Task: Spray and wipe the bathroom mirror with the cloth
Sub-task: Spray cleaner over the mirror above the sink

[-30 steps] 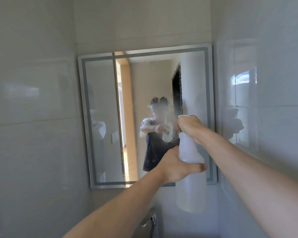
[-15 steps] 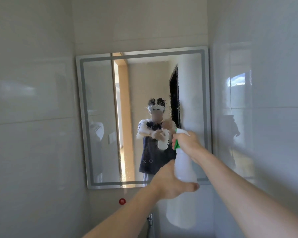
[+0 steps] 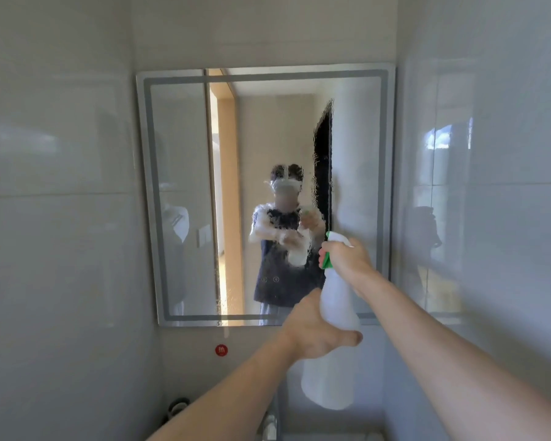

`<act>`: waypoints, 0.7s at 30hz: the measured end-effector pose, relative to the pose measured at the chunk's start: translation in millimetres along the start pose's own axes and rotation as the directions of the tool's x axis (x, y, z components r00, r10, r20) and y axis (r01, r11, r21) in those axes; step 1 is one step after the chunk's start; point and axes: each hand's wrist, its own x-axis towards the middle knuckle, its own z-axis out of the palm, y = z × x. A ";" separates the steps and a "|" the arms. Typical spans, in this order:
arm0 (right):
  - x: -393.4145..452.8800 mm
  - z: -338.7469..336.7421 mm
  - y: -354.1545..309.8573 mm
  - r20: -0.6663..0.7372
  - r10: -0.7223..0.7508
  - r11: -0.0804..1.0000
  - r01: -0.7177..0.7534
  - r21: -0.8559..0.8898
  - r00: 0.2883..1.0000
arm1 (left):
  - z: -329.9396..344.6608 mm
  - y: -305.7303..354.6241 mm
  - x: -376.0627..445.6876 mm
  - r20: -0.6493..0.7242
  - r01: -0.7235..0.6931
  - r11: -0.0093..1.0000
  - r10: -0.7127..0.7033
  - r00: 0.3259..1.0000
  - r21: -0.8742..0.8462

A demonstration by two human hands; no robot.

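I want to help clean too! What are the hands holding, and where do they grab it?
Both hold one white spray bottle. The right hand grips its top at the green trigger; the left hand wraps around its body.

White spray bottle (image 3: 334,316), green trigger (image 3: 326,262); grey-bordered mirror (image 3: 178,198); red wall disc (image 3: 221,350)

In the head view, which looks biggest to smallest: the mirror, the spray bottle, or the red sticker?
1. Mirror
2. Spray bottle, though being nearer the camera enlarges it
3. Red sticker
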 end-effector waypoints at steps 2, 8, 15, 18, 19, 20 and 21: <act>-3.8 2.7 9.9 0.025 0.020 0.999 -0.019 -0.031 1.000 | 6.3 -8.3 -5.2 0.016 0.015 1.000 -0.015 1.000 -0.019; -16.9 11.5 56.8 0.042 0.137 0.991 -0.136 -0.016 0.990 | 30.8 -42.8 -17.5 0.077 0.110 0.993 -0.106 0.991 -0.048; -16.3 12.3 66.6 0.035 0.144 0.988 -0.142 -0.067 0.989 | 34.1 -52.0 -18.2 0.091 0.122 0.990 -0.116 0.989 -0.068; -18.2 11.6 65.6 0.011 0.107 0.994 -0.107 -0.019 0.994 | 34.0 -56.0 -14.8 0.073 0.131 0.990 -0.128 0.989 -0.043; -19.1 10.5 67.8 0.009 0.101 0.995 -0.101 -0.023 0.995 | 35.0 -57.5 -15.1 0.070 0.145 0.989 -0.142 0.987 -0.032; -19.7 9.9 71.5 0.014 0.100 0.994 -0.100 -0.041 0.995 | 36.9 -59.4 -16.3 0.069 0.159 0.987 -0.157 0.985 -0.024; -20.6 9.1 76.4 0.026 0.105 0.992 -0.103 -0.068 0.994 | 39.3 -60.5 -19.1 0.068 0.176 0.984 -0.174 0.982 -0.018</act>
